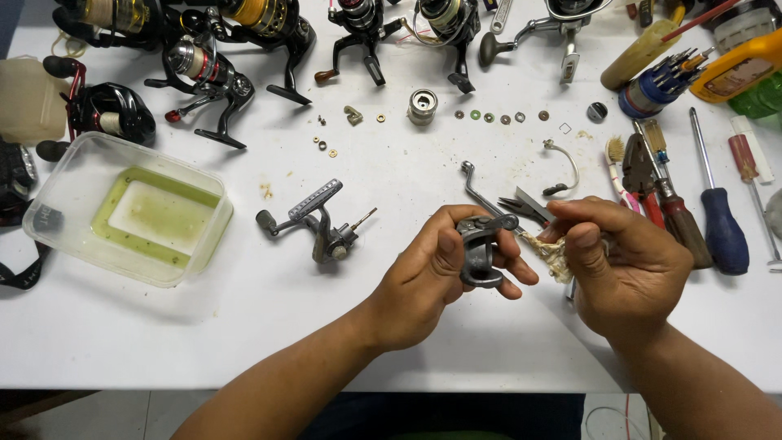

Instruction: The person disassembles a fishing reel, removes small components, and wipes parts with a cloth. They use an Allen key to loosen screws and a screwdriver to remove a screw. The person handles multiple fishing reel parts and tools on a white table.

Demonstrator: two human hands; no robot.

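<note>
The head view looks down on a white surface (244, 326) full of fishing reel bits. The left hand (432, 273) is closed around a small dark grey reel part (481, 253), with the thumb on the near side and the fingers curled over the far side. The right hand (623, 269) is just beside it, pinched shut on a frayed bit of tan cloth (554, 254) that touches the reel part. The two hands sit close together, a little above the surface, near its front edge. Just behind the hands lie a pair of pliers (525, 208) and a bent metal crank (481, 191). To the left of the left hand lies a grey reel body (322, 228) with its handle, and further left sits a clear plastic tub (61, 224) with yellow-green liquid in it. To the right of the right hand lie screwdrivers, one with a blue handle (725, 228). Far behind the hands is a row of tiny washers (497, 116) and some whole reels (208, 77). I think the reel part could slip out of the left hand if it is oily, and drop off the front edge. Loose threads from the cloth might catch in the part. A moving arm could also knock the tiny washers away, and they would be hard to find.
</note>
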